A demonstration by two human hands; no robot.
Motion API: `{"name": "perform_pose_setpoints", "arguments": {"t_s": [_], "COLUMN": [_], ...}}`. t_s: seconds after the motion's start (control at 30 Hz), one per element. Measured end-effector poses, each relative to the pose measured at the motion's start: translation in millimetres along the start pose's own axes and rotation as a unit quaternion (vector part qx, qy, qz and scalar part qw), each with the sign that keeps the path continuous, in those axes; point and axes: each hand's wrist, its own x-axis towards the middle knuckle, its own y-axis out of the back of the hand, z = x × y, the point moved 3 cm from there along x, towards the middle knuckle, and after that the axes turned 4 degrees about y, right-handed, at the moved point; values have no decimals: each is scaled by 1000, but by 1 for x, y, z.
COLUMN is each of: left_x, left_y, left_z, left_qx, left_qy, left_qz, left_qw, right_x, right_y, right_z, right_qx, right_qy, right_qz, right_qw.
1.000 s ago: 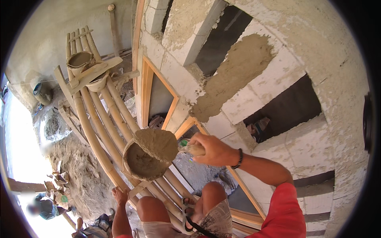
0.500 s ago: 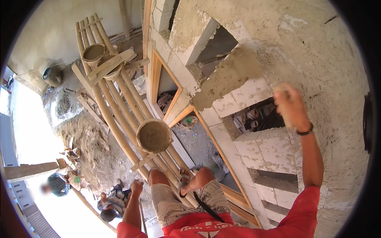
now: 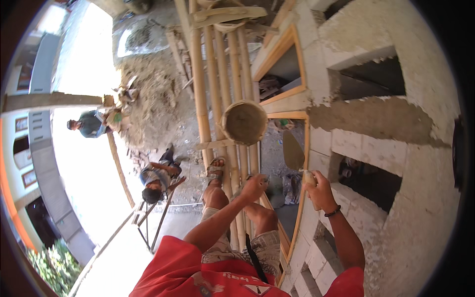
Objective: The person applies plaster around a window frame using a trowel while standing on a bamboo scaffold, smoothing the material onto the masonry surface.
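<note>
In my right hand is a pointing trowel, gripped by its wooden handle; its flat grey trowel blade points away from me, over the gap beside the scaffold. My left hand is closed above the bamboo planks, near my foot; whether anything is inside its fingers is hidden. Ahead of both hands, a round bucket of grey mortar rests on the bamboo scaffold. On the block wall to the right, a band of wet mortar runs between two openings.
I stand on the narrow scaffold, the ground well below. Wooden window frames line the wall. Farther along the poles, a board lies across more buckets. Two other people are down at the left, near a sand heap.
My view has swung toward the right-hand wall's lower side, so the scaffold appears more upright. My right hand has come down from the wall, and my left hand has moved inward toward it.
</note>
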Motion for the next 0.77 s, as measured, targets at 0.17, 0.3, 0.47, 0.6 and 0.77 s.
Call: {"name": "perform_pose_setpoints", "arguments": {"t_s": [0.17,0.3,0.47,0.6,0.77], "left_x": [-17,4,22,22,27], "left_y": [-43,-51,-59,-66,-75], "left_z": [-67,-47,-35,-42,-45], "left_qx": [242,139,87,70,89], "left_qy": [130,40,82,64,92], "left_qz": [-187,-170,-181,-173,-189], "left_qw": [943,975,976,980,974], "right_x": [156,254,323,352,388], "right_y": [-100,-113,-121,-158,-206], "right_z": [71,99,109,122,176], "right_qx": [-350,-385,-433,-411,-363], "right_qy": [108,144,152,141,209], "right_qz": [-40,17,25,-51,-9], "right_qw": [930,912,888,899,908]}}
